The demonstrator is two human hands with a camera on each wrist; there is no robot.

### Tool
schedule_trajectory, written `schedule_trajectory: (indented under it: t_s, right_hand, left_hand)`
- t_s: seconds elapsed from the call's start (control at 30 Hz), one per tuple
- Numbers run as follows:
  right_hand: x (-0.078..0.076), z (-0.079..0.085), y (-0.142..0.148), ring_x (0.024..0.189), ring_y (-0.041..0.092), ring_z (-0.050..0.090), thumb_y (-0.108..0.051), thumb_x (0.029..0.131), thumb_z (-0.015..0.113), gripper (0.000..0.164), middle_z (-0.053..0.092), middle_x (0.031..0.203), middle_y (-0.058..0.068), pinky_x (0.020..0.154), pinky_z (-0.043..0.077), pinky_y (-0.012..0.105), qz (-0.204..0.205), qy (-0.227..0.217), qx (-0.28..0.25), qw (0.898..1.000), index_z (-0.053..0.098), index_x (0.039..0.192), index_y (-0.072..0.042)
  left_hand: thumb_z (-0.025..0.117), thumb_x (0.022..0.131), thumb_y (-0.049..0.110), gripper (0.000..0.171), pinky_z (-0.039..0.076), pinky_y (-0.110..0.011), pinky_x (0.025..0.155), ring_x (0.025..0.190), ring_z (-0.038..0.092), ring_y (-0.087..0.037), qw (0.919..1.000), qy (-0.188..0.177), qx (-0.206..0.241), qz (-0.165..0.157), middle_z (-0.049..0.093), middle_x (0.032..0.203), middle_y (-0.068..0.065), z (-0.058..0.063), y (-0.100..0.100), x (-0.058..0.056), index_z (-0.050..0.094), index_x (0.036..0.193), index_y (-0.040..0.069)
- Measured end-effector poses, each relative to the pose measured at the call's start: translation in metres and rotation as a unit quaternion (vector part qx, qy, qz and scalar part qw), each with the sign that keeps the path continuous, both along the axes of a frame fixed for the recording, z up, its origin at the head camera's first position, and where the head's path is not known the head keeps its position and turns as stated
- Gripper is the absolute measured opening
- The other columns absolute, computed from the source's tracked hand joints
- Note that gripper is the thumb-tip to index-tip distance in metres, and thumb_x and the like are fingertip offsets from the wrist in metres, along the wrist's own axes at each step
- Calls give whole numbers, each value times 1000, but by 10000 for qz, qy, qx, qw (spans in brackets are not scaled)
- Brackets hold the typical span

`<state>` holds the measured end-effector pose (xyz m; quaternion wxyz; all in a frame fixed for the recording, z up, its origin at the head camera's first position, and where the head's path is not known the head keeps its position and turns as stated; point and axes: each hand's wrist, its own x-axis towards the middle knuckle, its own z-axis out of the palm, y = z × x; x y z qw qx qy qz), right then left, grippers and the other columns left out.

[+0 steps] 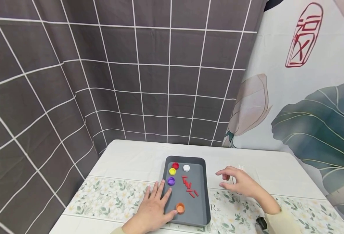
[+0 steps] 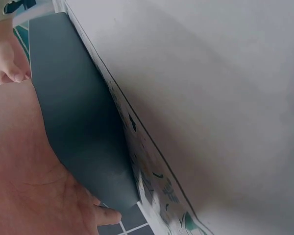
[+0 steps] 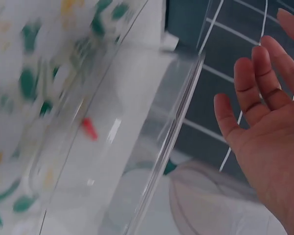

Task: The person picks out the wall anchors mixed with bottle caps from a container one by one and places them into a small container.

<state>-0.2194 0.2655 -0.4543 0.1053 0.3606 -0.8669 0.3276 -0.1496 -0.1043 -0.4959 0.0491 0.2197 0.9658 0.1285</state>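
A grey rectangular tray (image 1: 200, 208) holds several small red sticks (image 1: 189, 185) and round caps: red (image 1: 175, 165), yellow (image 1: 172, 171), purple (image 1: 171, 181), white (image 1: 186, 168) and orange (image 1: 180, 208). My left hand (image 1: 152, 208) rests at the tray's left edge with fingers spread and the thumb close to the orange cap. In the left wrist view, its palm (image 2: 34, 161) lies against the tray's outer wall (image 2: 83, 112). My right hand (image 1: 242, 183) hovers beside a clear box (image 3: 179, 122), its fingers loosely bent around nothing. A blurred red stick (image 3: 89, 129) shows within the box's outline.
The white table (image 1: 136, 152) carries a floral band (image 1: 110, 196) across its middle. A dark gridded curtain (image 1: 154, 81) hangs behind it and to the left. A white cloth with leaf prints (image 1: 315, 123) hangs at the right.
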Motion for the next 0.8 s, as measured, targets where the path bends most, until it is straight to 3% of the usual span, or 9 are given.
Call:
schedule_trajectory:
  t_s: [0.43, 0.8]
  right_hand:
    - [-4, -8, -37, 80, 13, 57, -15, 88, 78, 28, 62, 87, 3, 65, 50, 30, 671, -473, 69, 9966, 72, 114, -4]
    - [-7, -15, -51, 78, 12, 57, -14, 89, 78, 29, 62, 87, 3, 70, 52, 29, 748, -1115, 376, 9902, 72, 114, -2]
  left_hand:
    - [47, 95, 69, 82, 14, -65, 119, 153, 18, -43, 10000, -7, -5, 30, 18, 168, -19, 3, 1, 2, 42, 155, 13]
    - [46, 95, 69, 82, 14, -65, 119, 153, 17, -43, 10000, -40, -33, 49, 17, 168, -18, 3, 1, 2, 42, 156, 14]
